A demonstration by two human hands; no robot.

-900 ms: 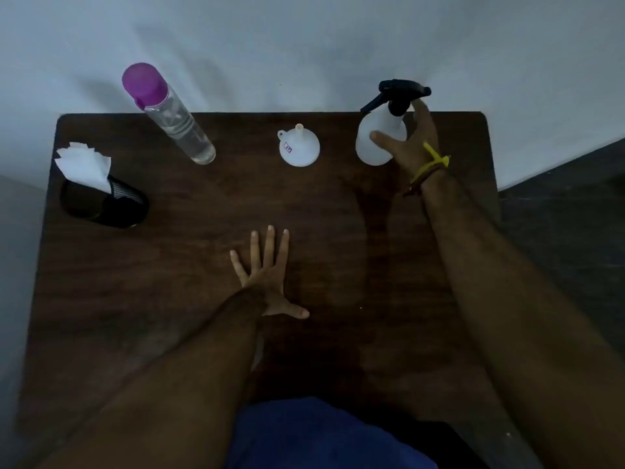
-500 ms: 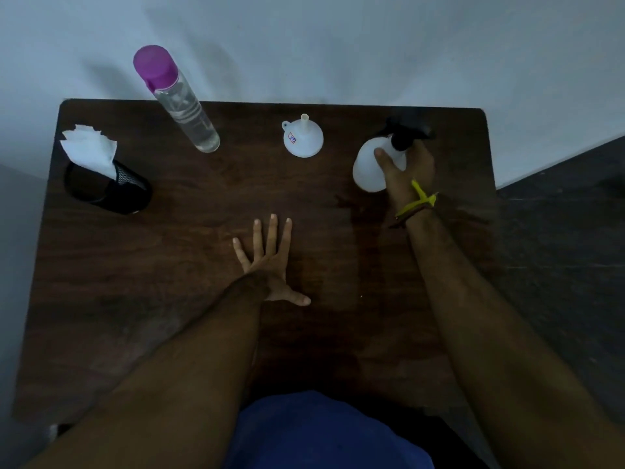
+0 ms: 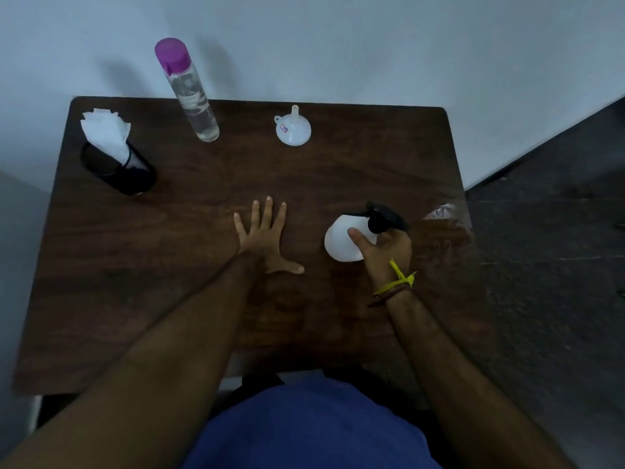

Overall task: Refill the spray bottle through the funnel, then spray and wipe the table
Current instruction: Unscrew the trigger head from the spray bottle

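My right hand [image 3: 385, 248] grips the white spray bottle [image 3: 340, 236] with its black trigger head [image 3: 384, 216], at the middle right of the dark wooden table [image 3: 169, 265]. My left hand [image 3: 265, 236] rests flat on the table's middle, fingers spread. A white funnel [image 3: 293, 128] lies upside down at the back centre. A tall clear bottle with a purple cap [image 3: 189, 91] stands at the back, left of the funnel. White tissues [image 3: 106, 132] stick out of a black mesh cup [image 3: 121, 170] at the back left.
A pale wall rises right behind the table. Dark floor lies to the right of the table's right edge. A pale shiny patch [image 3: 446, 213] shows near that edge. My blue-clad lap is at the table's near edge.
My right hand has pulled the spray bottle from the back right corner toward me, to the middle right of the table. My left hand stays flat in place.
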